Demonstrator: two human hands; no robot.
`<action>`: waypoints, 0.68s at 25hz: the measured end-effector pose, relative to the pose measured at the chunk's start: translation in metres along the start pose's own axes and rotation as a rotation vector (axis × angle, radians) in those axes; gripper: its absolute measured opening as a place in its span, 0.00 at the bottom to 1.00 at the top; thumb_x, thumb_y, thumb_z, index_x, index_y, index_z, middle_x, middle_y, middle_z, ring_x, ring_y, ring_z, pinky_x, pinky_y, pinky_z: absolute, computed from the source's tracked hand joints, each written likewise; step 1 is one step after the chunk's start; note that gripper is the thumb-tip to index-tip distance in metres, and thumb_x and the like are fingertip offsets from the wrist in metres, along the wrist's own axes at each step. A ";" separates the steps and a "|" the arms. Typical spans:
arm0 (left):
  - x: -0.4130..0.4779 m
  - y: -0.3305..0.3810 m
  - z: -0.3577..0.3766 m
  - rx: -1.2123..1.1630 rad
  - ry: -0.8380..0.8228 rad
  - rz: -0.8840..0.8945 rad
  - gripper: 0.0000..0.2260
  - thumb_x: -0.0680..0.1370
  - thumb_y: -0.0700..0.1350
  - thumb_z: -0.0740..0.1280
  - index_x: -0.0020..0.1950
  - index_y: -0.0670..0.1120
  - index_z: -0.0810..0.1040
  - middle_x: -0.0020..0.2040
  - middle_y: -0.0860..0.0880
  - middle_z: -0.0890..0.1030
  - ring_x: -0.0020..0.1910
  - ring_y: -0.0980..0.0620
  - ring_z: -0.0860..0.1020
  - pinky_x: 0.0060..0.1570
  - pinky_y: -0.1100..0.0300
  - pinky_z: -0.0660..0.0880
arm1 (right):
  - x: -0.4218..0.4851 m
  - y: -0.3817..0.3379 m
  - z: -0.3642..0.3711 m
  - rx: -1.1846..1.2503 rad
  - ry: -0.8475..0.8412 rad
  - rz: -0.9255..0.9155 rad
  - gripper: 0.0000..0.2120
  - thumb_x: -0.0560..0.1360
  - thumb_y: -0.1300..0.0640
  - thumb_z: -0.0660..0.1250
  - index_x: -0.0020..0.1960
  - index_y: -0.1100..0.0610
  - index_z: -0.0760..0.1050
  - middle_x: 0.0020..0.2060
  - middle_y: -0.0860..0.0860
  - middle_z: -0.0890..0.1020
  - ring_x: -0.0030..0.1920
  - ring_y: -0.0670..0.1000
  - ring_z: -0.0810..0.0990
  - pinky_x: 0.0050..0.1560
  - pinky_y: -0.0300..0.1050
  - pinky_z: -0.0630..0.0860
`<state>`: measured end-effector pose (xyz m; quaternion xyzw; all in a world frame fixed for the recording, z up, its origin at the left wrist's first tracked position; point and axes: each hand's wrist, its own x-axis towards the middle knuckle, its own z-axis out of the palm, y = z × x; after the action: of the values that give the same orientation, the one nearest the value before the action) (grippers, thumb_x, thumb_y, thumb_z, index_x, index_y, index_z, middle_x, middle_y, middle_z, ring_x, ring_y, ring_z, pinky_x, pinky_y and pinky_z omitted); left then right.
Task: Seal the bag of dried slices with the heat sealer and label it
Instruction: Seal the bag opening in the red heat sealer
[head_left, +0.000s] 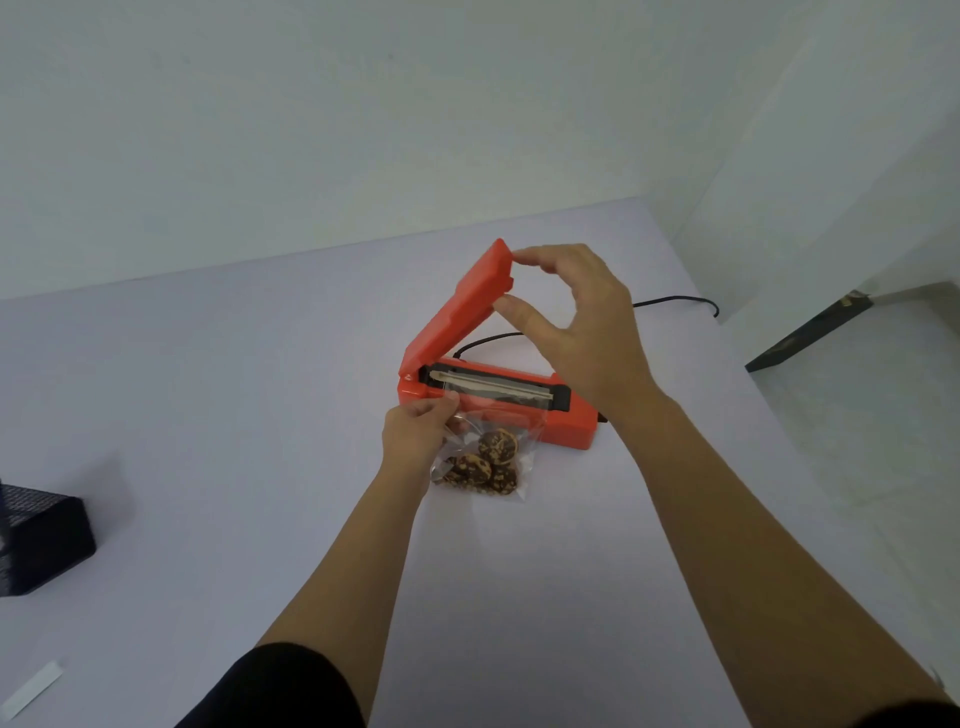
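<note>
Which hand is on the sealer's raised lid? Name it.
The right hand, fingertips at the free end of the raised orange lid. The left hand is lower, pinching the clear bag of dried slices at the sealing strip.

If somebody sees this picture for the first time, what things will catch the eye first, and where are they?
The orange heat sealer at the centre of the pale table stands out most, its lid raised, with the right hand at the lid's free end. Just in front of it lies the clear bag of dried slices, its top edge pinched by the left hand near the sealing strip.
</note>
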<state>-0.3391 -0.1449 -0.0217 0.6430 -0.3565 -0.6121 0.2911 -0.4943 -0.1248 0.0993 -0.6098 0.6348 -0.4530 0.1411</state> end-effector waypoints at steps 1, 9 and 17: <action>0.000 0.001 0.000 0.004 -0.003 0.002 0.09 0.76 0.45 0.67 0.42 0.41 0.82 0.36 0.44 0.83 0.35 0.49 0.80 0.40 0.60 0.75 | 0.005 -0.004 0.005 0.011 -0.005 -0.031 0.17 0.72 0.50 0.70 0.58 0.55 0.76 0.51 0.44 0.76 0.54 0.40 0.73 0.59 0.32 0.68; -0.001 0.001 -0.001 0.064 0.001 0.013 0.09 0.76 0.44 0.67 0.39 0.43 0.83 0.35 0.44 0.83 0.34 0.48 0.79 0.42 0.54 0.76 | 0.005 0.027 0.014 -0.024 -0.175 0.014 0.17 0.78 0.62 0.60 0.65 0.56 0.71 0.62 0.51 0.76 0.64 0.48 0.71 0.65 0.36 0.63; -0.007 0.019 0.020 0.450 0.255 0.182 0.10 0.72 0.45 0.67 0.37 0.40 0.80 0.34 0.42 0.83 0.36 0.45 0.80 0.31 0.61 0.72 | -0.063 0.117 -0.013 -0.246 -0.704 0.588 0.51 0.65 0.56 0.75 0.76 0.55 0.45 0.75 0.53 0.55 0.74 0.54 0.57 0.71 0.55 0.60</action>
<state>-0.3605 -0.1486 -0.0037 0.7289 -0.5000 -0.4030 0.2373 -0.5655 -0.0808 -0.0045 -0.5331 0.7430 -0.0810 0.3964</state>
